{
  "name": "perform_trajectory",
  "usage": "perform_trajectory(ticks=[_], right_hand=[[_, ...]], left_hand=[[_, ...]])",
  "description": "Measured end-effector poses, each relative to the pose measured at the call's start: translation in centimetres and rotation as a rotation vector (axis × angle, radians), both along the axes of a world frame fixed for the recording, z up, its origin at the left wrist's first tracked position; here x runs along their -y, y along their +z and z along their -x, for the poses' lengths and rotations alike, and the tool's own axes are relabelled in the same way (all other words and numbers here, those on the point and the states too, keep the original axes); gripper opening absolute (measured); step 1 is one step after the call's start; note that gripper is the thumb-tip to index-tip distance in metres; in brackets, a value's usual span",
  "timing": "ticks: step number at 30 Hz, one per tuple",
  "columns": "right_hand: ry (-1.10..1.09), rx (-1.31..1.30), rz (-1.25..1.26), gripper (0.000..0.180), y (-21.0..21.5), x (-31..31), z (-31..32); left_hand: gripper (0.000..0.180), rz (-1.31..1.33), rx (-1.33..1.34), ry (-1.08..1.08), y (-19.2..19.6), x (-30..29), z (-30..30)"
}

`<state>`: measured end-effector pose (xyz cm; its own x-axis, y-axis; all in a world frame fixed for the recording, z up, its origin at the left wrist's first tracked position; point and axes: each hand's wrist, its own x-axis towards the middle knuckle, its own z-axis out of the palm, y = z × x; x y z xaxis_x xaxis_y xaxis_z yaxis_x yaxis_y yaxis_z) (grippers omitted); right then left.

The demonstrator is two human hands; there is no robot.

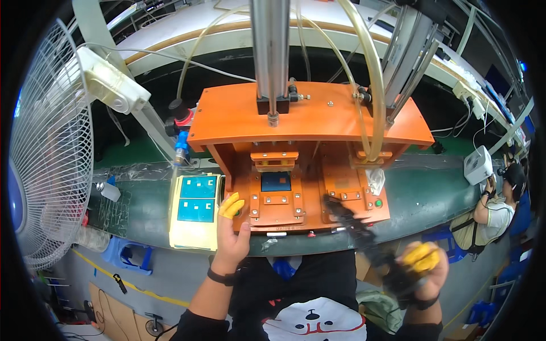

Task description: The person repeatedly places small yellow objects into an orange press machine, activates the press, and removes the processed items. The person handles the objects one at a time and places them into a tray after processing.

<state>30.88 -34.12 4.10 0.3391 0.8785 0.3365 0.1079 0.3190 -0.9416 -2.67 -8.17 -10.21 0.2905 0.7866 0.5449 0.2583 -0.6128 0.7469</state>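
My left hand (pixel 232 234), with yellow covers on its fingertips, is raised at the front left corner of an orange press (pixel 311 116). Its thumb stands apart from the fingers, and nothing shows in it. A blue rectangular piece (pixel 276 182) lies in the press's left fixture (pixel 277 206). On the right, my right hand (pixel 425 270), also in yellow finger covers, grips a long, dark, jagged object (pixel 364 241). Motion blurs this object, so its kind is unclear; its far end reaches in front of the right fixture (pixel 344 190).
Blue sheets (pixel 197 199) lie on a yellow stack (pixel 177 236) left of the press. A large fan (pixel 54 142) stands at far left. A green button (pixel 378 203) and crumpled clear plastic (pixel 375 181) are at the press's right. Another person (pixel 495 210) sits at far right.
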Motion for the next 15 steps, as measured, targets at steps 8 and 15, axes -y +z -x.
perform_trajectory(ticks=[8,15], right_hand=[[0.206,0.975,-0.271,0.025,-2.6,-15.1,7.8],[0.176,1.104,-0.204,0.024,-5.2,-20.6,10.4]], left_hand=[[0.040,-0.013,0.025,0.076,0.0,1.9,1.5],[0.029,0.013,-0.035,0.340,-1.6,1.2,7.1]])
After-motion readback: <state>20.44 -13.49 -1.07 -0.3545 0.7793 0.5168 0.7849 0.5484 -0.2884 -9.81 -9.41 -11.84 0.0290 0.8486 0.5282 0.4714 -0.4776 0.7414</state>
